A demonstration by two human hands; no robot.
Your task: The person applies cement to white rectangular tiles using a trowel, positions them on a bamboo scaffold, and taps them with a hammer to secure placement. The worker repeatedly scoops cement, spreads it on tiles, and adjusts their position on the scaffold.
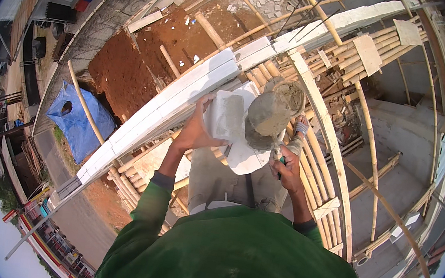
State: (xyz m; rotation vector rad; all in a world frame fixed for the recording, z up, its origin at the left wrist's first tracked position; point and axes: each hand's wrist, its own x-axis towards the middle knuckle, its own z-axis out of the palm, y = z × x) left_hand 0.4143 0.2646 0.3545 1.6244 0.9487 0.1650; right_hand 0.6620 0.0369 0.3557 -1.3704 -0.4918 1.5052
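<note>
My left hand [198, 125] grips a white lightweight building block [219, 108], its thumb and fingers spread round the near side. Grey mortar [231, 115] covers much of the face turned up toward me. Closed round a dark green handle, my right hand [287, 169] holds a trowel [269, 114] just right of the block. The blade is coated in wet grey mortar, so its outline is hard to make out. Behind it, partly hidden, stands a mortar-smeared bucket [293, 94]. Below both hands lies another white piece [247, 162], perhaps a block.
A wall of white blocks [166, 101] runs diagonally on my left. Bamboo poles [320, 176] form the scaffold under my feet, with a timber beam [328, 118] at the right. Beyond the wall, lower down, are red soil [130, 72] and a blue tarp [83, 122].
</note>
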